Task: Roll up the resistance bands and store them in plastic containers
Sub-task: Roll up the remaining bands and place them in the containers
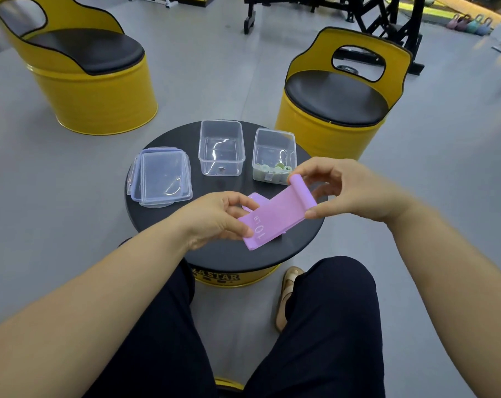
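Purple resistance band (280, 211), marked 10 LB, is held just above the round black table (214, 257), stretched between both hands. The left hand (214, 219) pinches the near end between thumb and fingers. The right hand (352, 188) pinches the far end, which is curled into a small roll. Beyond stand two open clear containers: the left container (206, 150) and the right container (275, 145), which holds pale green rolls (275, 168). Stacked lids (164, 179) lie at the table's left

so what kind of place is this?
Most likely a gym. Coloured kettlebells sit on the floor at far right, black weight-training frames stand at the back, and the left hand and right hand hold a purple resistance band marked 10 LB.
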`<control>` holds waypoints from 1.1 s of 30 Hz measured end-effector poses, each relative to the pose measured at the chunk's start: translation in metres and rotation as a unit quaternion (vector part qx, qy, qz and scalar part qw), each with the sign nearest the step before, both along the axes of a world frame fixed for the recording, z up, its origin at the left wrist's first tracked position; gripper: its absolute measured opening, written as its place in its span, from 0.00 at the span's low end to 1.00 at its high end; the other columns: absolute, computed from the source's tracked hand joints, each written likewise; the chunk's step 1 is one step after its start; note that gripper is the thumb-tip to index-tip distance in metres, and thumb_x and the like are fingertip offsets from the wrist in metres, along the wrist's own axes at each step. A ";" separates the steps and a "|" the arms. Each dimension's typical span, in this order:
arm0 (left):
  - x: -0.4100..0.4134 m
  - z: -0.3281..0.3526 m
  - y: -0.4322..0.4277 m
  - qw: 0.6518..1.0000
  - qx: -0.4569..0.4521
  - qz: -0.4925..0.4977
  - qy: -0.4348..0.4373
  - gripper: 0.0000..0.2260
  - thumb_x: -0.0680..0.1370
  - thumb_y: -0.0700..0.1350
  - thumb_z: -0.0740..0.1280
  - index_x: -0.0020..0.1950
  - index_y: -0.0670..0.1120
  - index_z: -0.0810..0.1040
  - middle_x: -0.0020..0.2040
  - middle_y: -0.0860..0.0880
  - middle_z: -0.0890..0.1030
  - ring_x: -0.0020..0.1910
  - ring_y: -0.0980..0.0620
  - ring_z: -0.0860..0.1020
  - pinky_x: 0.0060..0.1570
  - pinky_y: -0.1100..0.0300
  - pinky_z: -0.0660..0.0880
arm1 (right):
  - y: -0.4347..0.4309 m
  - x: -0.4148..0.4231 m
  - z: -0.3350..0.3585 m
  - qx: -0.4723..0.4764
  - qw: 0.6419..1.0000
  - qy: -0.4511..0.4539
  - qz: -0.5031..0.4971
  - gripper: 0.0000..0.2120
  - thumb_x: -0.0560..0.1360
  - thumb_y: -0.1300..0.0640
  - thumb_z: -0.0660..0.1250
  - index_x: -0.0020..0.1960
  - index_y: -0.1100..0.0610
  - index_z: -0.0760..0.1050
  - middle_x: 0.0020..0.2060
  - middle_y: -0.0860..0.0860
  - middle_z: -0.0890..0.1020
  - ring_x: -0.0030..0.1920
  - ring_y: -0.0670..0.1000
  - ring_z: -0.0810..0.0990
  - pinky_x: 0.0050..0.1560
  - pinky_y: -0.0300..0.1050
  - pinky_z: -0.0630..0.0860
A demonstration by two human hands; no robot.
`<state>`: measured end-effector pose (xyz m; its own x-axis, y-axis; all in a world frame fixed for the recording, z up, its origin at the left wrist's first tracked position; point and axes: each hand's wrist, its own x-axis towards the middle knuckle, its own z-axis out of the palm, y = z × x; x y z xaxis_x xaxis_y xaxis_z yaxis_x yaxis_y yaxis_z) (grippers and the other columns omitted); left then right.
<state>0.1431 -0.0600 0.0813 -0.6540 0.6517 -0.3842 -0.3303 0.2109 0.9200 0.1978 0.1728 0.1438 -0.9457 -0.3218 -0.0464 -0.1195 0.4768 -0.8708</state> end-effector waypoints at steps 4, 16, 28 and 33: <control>0.003 0.007 0.001 0.998 -0.024 -0.051 0.022 0.19 0.71 0.27 0.68 0.55 0.47 0.77 0.45 0.48 0.82 0.41 0.55 0.82 0.41 0.65 0.78 | -0.005 -0.001 0.010 0.086 0.995 0.022 0.033 0.23 0.61 0.53 0.79 0.54 0.51 0.77 0.54 0.42 0.76 0.54 0.48 0.76 0.48 0.41 0.79; 0.012 0.029 0.030 0.980 0.152 -0.103 0.074 0.24 0.59 0.64 0.76 0.48 0.51 0.83 0.48 0.55 0.83 0.55 0.56 0.77 0.60 0.58 0.69 | -0.019 0.000 0.032 0.156 0.978 0.011 0.142 0.25 0.60 0.46 0.76 0.56 0.46 0.77 0.63 0.42 0.67 0.64 0.42 0.69 0.61 0.35 0.70; 0.015 0.039 0.030 0.980 0.113 -0.134 0.094 0.10 0.62 0.50 0.73 0.41 0.51 0.84 0.41 0.50 0.84 0.43 0.54 0.81 0.46 0.61 0.78 | -0.014 0.003 0.036 0.145 0.973 -0.025 0.178 0.26 0.59 0.46 0.76 0.56 0.46 0.78 0.63 0.40 0.68 0.66 0.42 0.69 0.65 0.41 0.70; 0.016 0.043 0.029 0.983 0.090 -0.130 0.097 0.05 0.67 0.44 0.73 0.41 0.51 0.84 0.40 0.50 0.83 0.42 0.54 0.81 0.45 0.60 0.78 | -0.012 0.003 0.037 0.173 0.970 -0.024 0.167 0.27 0.61 0.50 0.78 0.59 0.44 0.76 0.65 0.41 0.67 0.67 0.41 0.67 0.65 0.40 0.70</control>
